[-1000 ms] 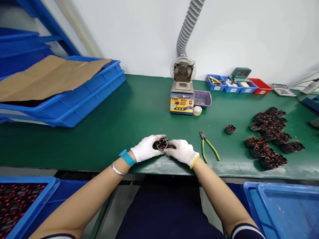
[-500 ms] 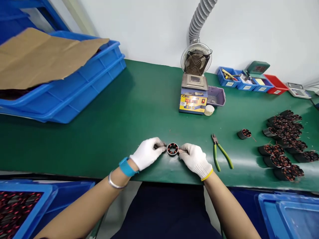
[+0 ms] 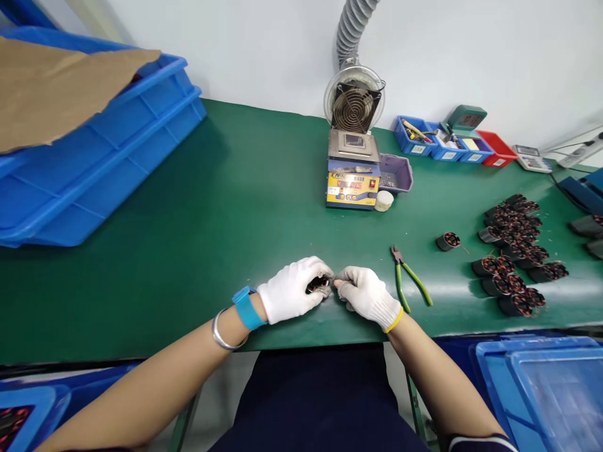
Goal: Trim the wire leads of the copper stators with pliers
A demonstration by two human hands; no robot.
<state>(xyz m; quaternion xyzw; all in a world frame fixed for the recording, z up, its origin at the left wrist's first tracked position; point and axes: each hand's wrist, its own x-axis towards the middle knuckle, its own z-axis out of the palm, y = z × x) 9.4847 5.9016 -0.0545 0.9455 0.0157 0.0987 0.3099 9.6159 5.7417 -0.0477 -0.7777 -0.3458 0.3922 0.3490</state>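
Observation:
Both my hands wear white gloves and meet near the front edge of the green bench (image 3: pixel 226 207). My left hand (image 3: pixel 292 290) is closed around a small black stator with copper windings (image 3: pixel 318 285), mostly hidden by the fingers. My right hand (image 3: pixel 365 294) pinches at the stator's right side, probably on a wire lead too thin to make out. Green-handled cutters (image 3: pixel 407 279) lie just right of my right hand.
A solder pot with a fan and grey hose (image 3: pixel 353 163) stands at the back. Several wound stators (image 3: pixel 513 251) lie at right, one apart (image 3: pixel 447 240). Stacked blue crates with cardboard (image 3: pixel 85 138) sit at left. Small parts bins (image 3: pixel 443 145), blue bins (image 3: pixel 541 389) below.
The stator stood on the bench between my fingertips half a second ago; now my left hand has wrapped around it and tilted it, and my right hand pinches beside it. The view shifted slightly.

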